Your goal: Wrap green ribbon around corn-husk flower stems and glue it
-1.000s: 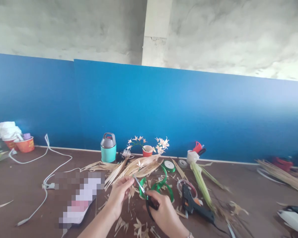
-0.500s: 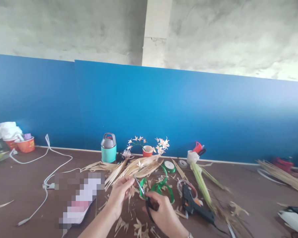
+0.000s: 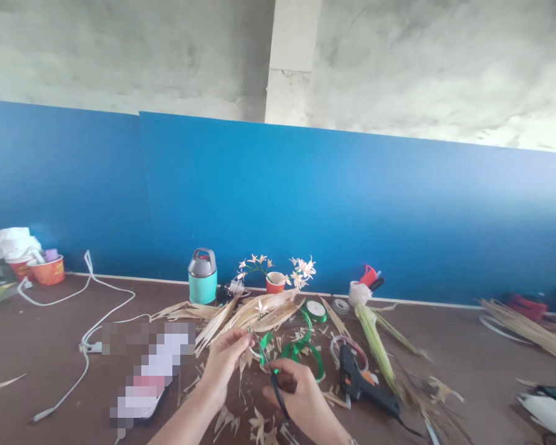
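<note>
My left hand (image 3: 227,358) is closed in a pinch, thumb against fingers, at the middle of the table. Just above its fingertips stands a small pale husk flower (image 3: 259,308), whose thin stem seems to run down into the pinch. My right hand (image 3: 301,389) grips black-handled scissors (image 3: 274,384), the blades pointing up and left to the left fingertips. Whether the blade tips touch the stem is too small to tell. Beneath the hands lie green ribbon (image 3: 301,349) and scattered husk scraps (image 3: 258,423).
A black glue gun (image 3: 364,386) lies right of my hands, beside a corn husk stalk (image 3: 380,352). Behind are dry husks (image 3: 259,312), a ribbon spool (image 3: 315,311), a red cup (image 3: 275,283) by husk flowers (image 3: 303,271) and a teal flask (image 3: 202,287). White cables (image 3: 90,334) run at left.
The scissors have turned in my right hand, so the handles show nearly edge-on. My right thumb and fingers have shifted slightly left; my left hand has barely moved.
</note>
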